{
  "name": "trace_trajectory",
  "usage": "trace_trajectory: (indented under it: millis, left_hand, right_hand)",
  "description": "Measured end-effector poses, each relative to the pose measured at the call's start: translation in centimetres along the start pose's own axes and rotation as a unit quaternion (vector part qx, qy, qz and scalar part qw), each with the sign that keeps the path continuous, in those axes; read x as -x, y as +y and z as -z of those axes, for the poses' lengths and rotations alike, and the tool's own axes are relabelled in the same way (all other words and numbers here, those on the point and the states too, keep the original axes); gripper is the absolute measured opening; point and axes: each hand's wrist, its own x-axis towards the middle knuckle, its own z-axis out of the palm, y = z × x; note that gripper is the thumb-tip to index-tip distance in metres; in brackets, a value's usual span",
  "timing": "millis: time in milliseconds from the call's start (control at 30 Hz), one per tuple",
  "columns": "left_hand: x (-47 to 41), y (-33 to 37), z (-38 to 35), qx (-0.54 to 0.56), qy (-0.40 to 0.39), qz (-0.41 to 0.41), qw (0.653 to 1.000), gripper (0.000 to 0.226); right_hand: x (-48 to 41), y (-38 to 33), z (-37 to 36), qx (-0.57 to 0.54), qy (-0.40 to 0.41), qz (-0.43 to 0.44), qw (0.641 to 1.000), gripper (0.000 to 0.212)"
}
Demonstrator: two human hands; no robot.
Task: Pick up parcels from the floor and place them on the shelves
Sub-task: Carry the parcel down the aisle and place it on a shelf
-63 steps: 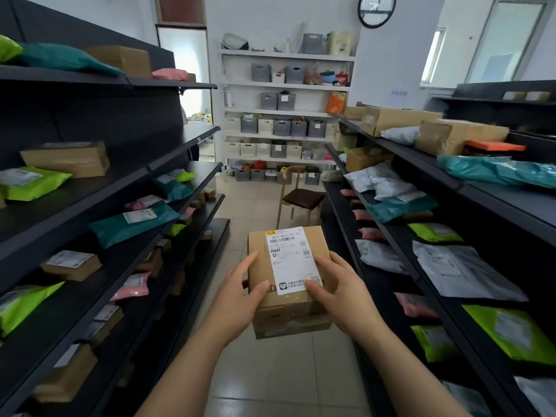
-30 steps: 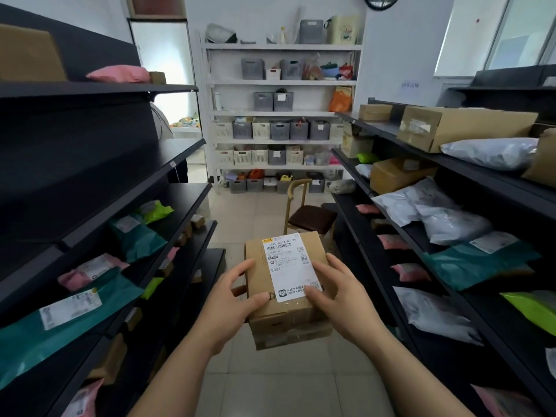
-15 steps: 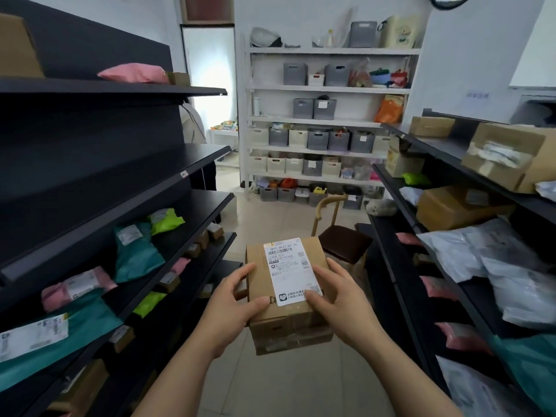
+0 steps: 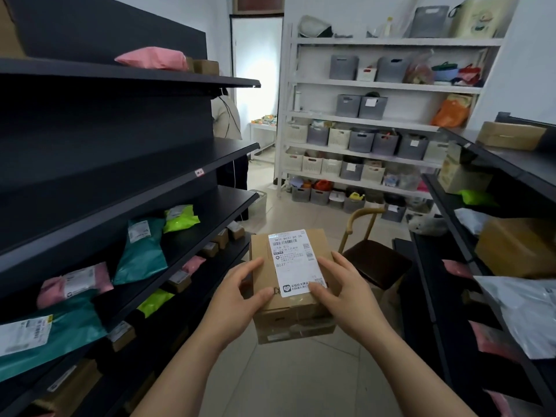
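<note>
A brown cardboard parcel (image 4: 316,245) with a white shipping label on top is held in front of me at waist height, over the aisle floor. My left hand (image 4: 237,296) grips its left side, thumb on top. My right hand (image 4: 346,291) grips its right side, fingers over the label's edge. Black shelves (image 4: 156,179) run along my left, with teal, pink and green mailer bags on the lower levels. The level at chest height on the left is bare. More black shelves (image 4: 469,145) with boxes and grey bags stand on my right.
A wooden chair (image 4: 373,260) with a dark seat stands in the aisle just ahead on the right. White shelving (image 4: 385,82) full of grey and white bins fills the far wall. A person (image 4: 225,118) is partly visible behind the left shelf's far end. Tiled floor lies underfoot.
I have moved forward along the aisle and the view has turned left; the left shelves are closer and the chair nearer. Both hands keep the same hold on the parcel.
</note>
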Motion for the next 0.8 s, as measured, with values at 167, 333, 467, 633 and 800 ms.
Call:
trace_trajectory:
  millis: [167, 333, 467, 633, 800]
  left_hand:
    - [-4.8, -1.0, -0.2, -0.04, 0.008, -0.024, 0.999, 0.058]
    - [-10.6, -1.8, 0.5, -0.048, 0.007, -0.035, 0.998, 0.057]
    - [-16.0, -2.0, 2.3, -0.057, 0.007, -0.035, 0.998, 0.057]
    - [-22.3, -2.3, 4.9, -0.054, 0.005, -0.056, 0.997, 0.057]
    - [-26.9, -3.1, 6.1, -0.044, 0.009, -0.055, 0.997, 0.056]
  right_hand:
    - [-5.2, 1.1, -0.7, -0.009, -0.007, -0.002, 1.0, 0.057]
    - [-10.9, 1.0, -1.6, -0.002, 0.005, 0.014, 1.0, 0.057]
    - [-16.2, -0.1, -2.6, 0.003, 0.011, 0.022, 1.0, 0.057]
    - [-22.3, -1.5, -4.2, 0.002, 0.017, 0.025, 1.0, 0.056]
    - [-27.1, -1.7, -6.0, 0.008, 0.022, 0.03, 0.999, 0.056]
